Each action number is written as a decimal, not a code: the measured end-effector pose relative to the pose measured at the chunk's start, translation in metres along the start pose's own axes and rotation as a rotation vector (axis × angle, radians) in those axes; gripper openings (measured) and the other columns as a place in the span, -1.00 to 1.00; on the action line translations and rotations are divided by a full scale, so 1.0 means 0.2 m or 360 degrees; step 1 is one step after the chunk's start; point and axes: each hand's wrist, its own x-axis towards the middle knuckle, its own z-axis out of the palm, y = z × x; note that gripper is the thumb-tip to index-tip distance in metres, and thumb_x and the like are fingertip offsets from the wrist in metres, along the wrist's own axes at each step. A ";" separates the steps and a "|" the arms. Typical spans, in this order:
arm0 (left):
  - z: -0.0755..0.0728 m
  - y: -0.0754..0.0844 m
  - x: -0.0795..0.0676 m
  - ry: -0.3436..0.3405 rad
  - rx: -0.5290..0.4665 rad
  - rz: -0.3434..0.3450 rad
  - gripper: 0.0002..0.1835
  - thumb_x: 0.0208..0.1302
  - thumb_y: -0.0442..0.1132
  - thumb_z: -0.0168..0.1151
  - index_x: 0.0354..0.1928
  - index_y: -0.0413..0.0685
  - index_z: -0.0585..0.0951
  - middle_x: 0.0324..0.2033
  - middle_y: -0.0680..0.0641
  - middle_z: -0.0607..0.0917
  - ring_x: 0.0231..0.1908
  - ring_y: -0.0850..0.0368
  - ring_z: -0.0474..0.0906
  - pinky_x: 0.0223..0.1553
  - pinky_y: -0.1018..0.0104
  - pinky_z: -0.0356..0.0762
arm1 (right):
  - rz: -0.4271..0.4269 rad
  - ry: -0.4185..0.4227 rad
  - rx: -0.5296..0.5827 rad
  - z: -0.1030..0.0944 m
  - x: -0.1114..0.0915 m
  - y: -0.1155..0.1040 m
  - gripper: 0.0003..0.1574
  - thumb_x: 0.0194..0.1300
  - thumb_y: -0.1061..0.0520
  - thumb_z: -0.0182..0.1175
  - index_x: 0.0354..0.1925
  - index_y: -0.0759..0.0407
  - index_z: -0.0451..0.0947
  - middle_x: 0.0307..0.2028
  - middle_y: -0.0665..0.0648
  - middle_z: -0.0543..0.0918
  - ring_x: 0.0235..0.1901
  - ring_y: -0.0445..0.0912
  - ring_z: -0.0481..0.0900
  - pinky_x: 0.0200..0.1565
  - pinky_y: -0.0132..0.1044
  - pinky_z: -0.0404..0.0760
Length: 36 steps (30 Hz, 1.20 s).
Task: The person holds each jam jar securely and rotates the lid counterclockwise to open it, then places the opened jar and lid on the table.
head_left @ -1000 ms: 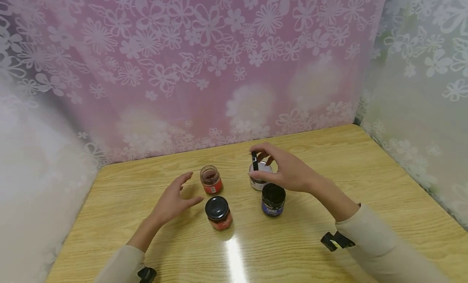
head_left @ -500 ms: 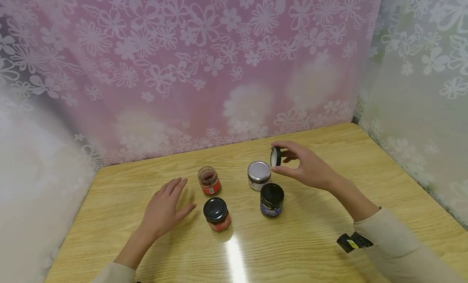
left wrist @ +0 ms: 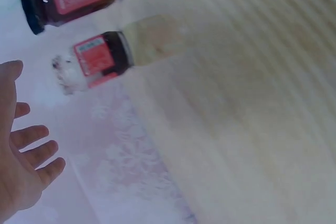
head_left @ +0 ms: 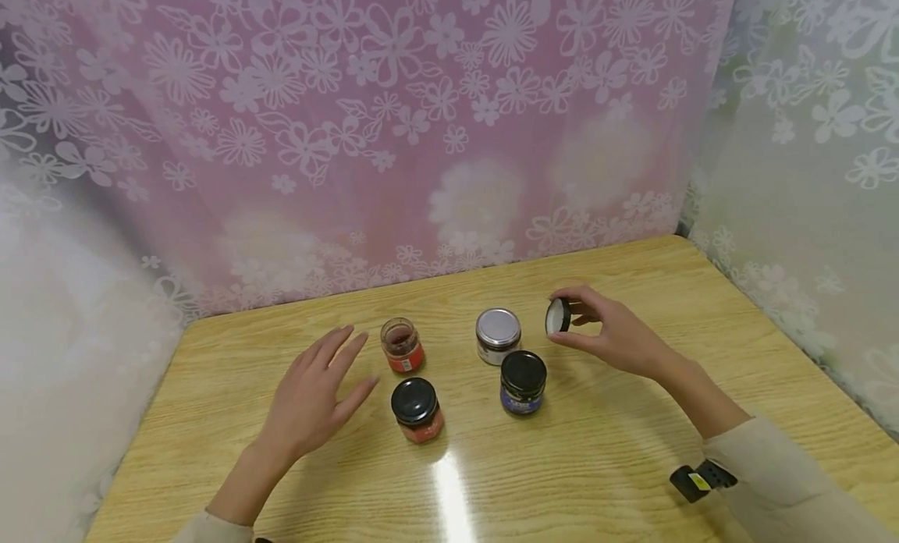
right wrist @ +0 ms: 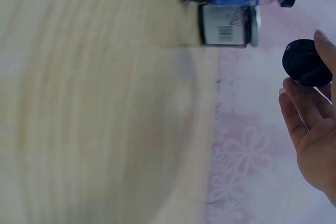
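My right hand [head_left: 618, 332] pinches a black jar lid [head_left: 558, 317] on edge above the table, its pale inner side facing left in the head view. The right wrist view shows the lid's black top [right wrist: 304, 62] between thumb and fingers. Left of it stands a jar with a silvery lid [head_left: 499, 328], and in front of that a blue-labelled jar with a black lid [head_left: 523, 383]. My left hand [head_left: 305, 399] hovers with spread fingers, holding nothing. Nearest to it are a lidless glass jar with a red label [head_left: 403, 346] and a red-labelled jar with a black lid [head_left: 417, 410].
All the jars stand upright on a wooden table [head_left: 597, 465]. A pink flowered curtain [head_left: 421, 137] hangs behind its back edge, with pale curtains [head_left: 808, 215] at the sides. Glare [head_left: 453, 496] lies on the front of the tabletop.
My right hand has carried the lid rightward from over the silvery-lidded jar and turned its inner side into view. My left hand has drawn slightly left, away from the jars.
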 end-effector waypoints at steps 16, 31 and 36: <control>-0.04 0.25 0.18 -0.0119 -0.0034 0.0298 -0.38 0.38 0.22 -0.03 0.31 0.00 0.42 0.26 -0.13 0.40 0.30 -0.09 0.23 0.18 -0.09 0.29 | 0.0102 -0.0122 0.0182 0.08 -0.07 0.21 -0.26 0.10 0.09 0.43 0.18 0.22 0.36 0.04 0.14 0.51 0.02 0.08 0.56 0.00 -0.09 0.54; 0.02 0.40 0.27 -0.0279 0.0045 0.0523 -0.36 0.41 0.25 -0.14 0.39 0.09 0.33 0.33 -0.17 0.33 0.33 -0.10 0.18 0.28 0.01 0.16 | 0.0124 -0.0306 0.0249 0.12 -0.08 0.26 -0.27 0.13 0.03 0.41 0.18 0.23 0.36 0.09 0.18 0.49 0.11 0.12 0.46 0.11 0.07 0.42; 0.05 0.43 0.28 -0.0333 0.0102 0.0573 -0.35 0.41 0.25 -0.14 0.42 0.12 0.28 0.36 -0.14 0.28 0.35 -0.09 0.15 0.31 0.04 0.12 | 0.0099 -0.0329 0.0089 0.12 -0.09 0.26 -0.24 0.14 -0.05 0.39 0.22 0.21 0.37 0.10 0.15 0.50 0.10 0.11 0.47 0.08 0.08 0.44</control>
